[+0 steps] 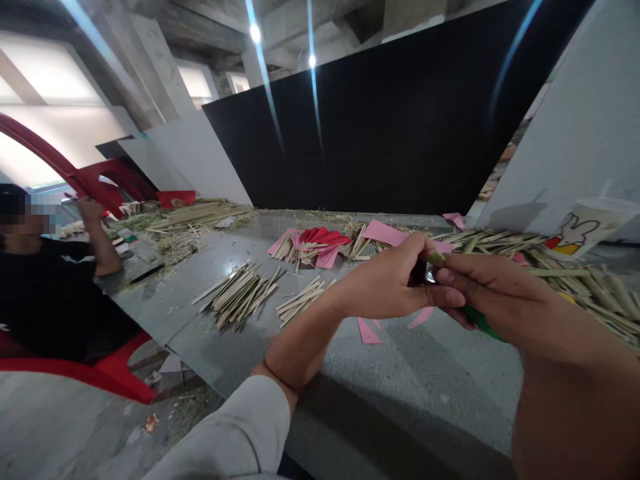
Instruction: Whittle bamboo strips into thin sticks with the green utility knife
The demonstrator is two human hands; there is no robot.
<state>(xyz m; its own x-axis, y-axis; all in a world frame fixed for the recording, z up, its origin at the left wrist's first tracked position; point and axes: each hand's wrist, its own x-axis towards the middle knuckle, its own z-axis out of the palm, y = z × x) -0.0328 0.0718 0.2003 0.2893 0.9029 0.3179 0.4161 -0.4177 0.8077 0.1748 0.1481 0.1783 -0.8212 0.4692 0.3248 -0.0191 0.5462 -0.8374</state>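
Meeting over the counter [450,400], the hands nearly touch: the right hand [505,287] has a narrow grip on a small green piece [436,258], and a green object [483,323] shows beneath it. The left hand [395,283] curls beside the piece; whether its grip is closed I cannot tell. Beyond lie pink scraps [369,331], cut strips [240,293] and red paper [325,236], then a black board [370,127].

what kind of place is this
Likely a small craft workshop, perhaps in an unfinished building: cut sticks lie in piles on a grey table, with pink paper among them, and rough concrete beams show overhead.
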